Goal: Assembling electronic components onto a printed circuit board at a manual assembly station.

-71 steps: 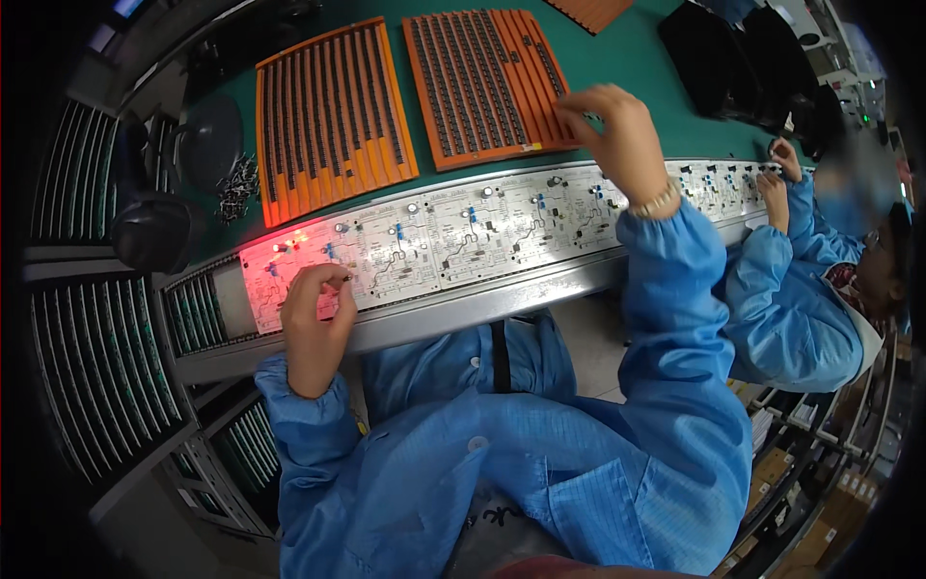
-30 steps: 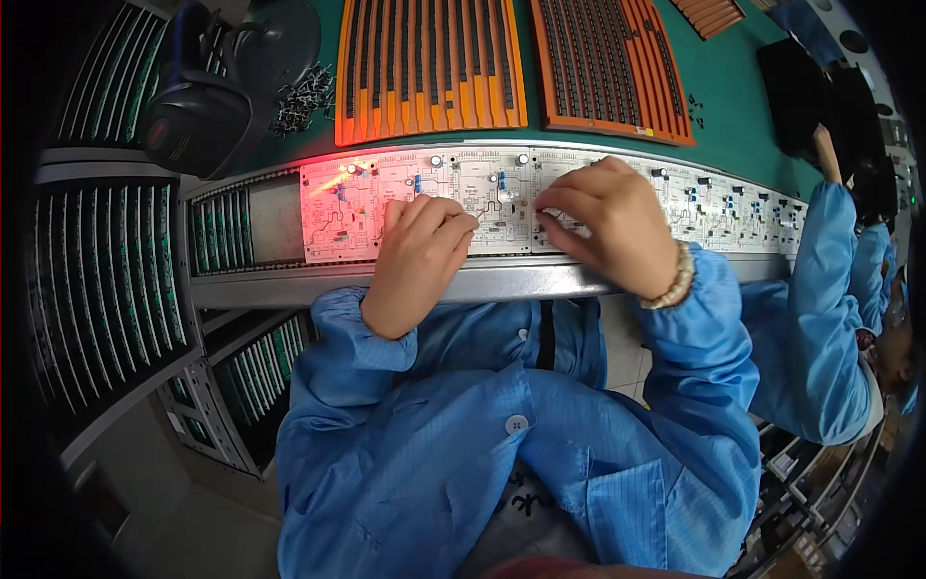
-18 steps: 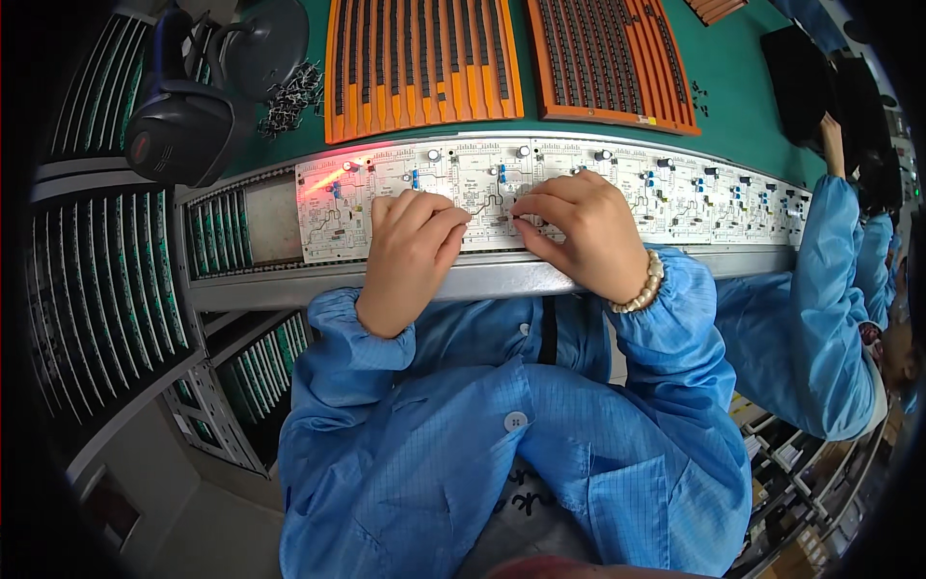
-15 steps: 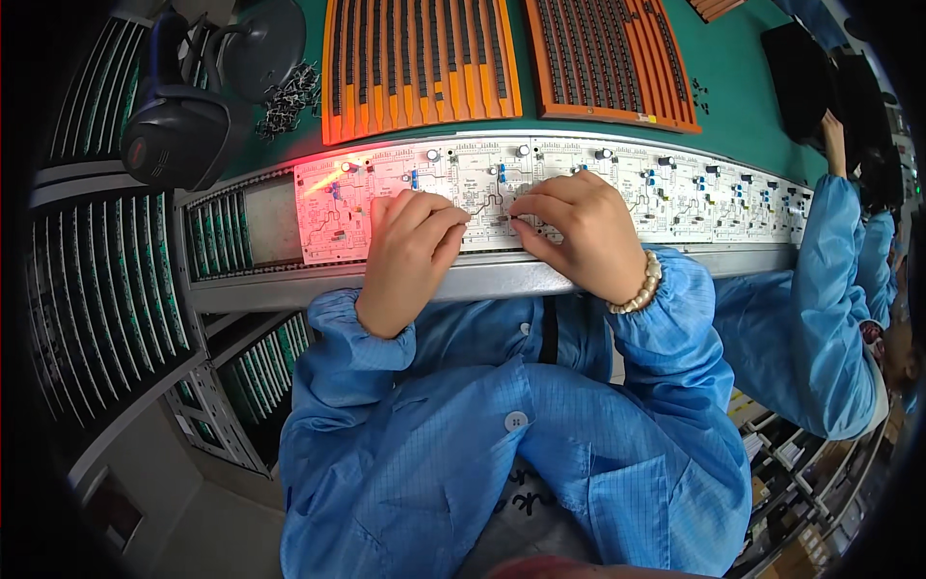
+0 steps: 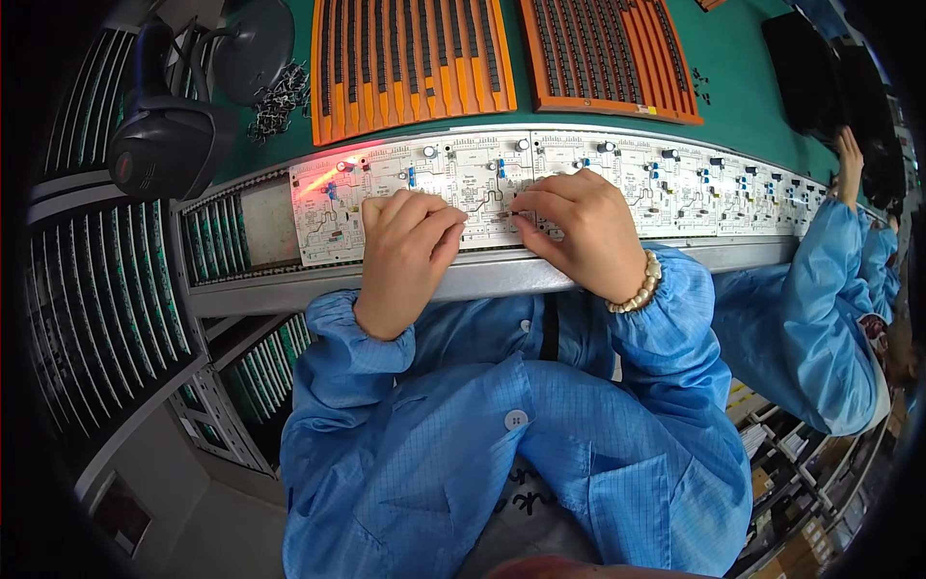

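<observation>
Head cam: R hand (image 5: 586, 230) pinching sm. dark part (image 5: 515, 213) over PCBs (image 5: 473, 172); L hand (image 5: 403, 256) nearby, grip unclear.

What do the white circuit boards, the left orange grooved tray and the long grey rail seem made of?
White circuit boards: probably rigid laminate, smooth; flat, with printed lines. Left orange grooved tray: perhaps satin plastic, from its neat ridges; painted wood possible. Long grey rail: likely smooth metal, given its shine.
</observation>
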Motion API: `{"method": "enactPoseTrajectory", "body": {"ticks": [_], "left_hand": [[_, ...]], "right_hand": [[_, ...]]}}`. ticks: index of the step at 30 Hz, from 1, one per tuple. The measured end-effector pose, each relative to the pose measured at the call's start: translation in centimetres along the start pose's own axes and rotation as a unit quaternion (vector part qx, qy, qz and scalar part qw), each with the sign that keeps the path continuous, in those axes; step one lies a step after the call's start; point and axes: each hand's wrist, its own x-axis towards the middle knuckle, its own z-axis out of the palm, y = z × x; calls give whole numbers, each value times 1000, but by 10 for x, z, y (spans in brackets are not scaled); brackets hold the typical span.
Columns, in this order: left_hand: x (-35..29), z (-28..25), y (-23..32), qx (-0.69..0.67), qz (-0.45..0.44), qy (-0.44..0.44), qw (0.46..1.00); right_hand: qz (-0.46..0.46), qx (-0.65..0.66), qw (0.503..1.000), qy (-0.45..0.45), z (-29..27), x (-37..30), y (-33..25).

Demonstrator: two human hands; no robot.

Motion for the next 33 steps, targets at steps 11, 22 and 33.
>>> {"method": "enactPoseTrajectory", "body": {"ticks": [11,22,33], "left_hand": [[-12,-8,19,184,99,-94,973],[-14,-7,18,204,115,-96,967],[-17,-1,16,200,120,-87,968]], "right_hand": [[68,-26,997,40,3,9,-7],[165,-104,980,27,19,20,-18],[180,-20,983,21,15,16,-11]]}}
